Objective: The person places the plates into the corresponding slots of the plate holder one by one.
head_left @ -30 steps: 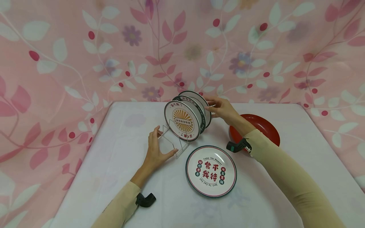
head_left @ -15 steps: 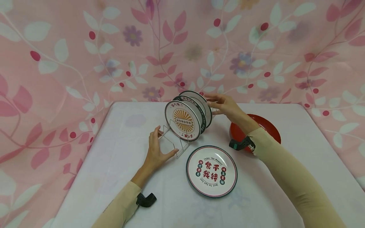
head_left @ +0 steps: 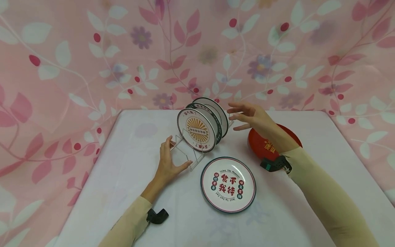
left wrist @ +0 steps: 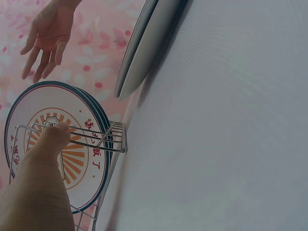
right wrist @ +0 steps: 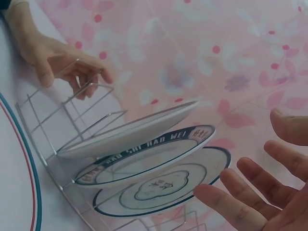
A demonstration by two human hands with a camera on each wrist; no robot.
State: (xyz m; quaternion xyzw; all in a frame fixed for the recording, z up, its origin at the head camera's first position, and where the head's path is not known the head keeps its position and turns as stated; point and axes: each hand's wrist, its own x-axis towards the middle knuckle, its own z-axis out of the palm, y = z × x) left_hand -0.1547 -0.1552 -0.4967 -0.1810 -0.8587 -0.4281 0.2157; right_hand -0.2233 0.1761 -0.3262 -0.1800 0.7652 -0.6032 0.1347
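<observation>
A wire dish rack (left wrist: 115, 137) holds three round plates standing tilted on edge. The front plate (head_left: 196, 129) bears an orange sunburst print; behind it are a dark-rimmed middle plate (right wrist: 159, 147) and a rear plate (right wrist: 163, 185). My left hand (head_left: 168, 159) grips the near-left end of the rack, thumb on one side and fingers on the other. Beyond the rack's far end my right hand (head_left: 254, 116) hovers with fingers spread, apart from the plates and holding nothing. A white plate (head_left: 228, 185) with red characters lies flat in front of the rack.
A red dish (head_left: 260, 145) with gold characters sits on the right, partly hidden by the right forearm. White cloth covers the table (head_left: 142, 130). A pink floral curtain (head_left: 197, 51) hangs close behind its back edge.
My right hand has drawn away from the rear plate to the right, its fingers spreading apart. More of the red dish shows now. The left hand, rack and plates stay where they were.
</observation>
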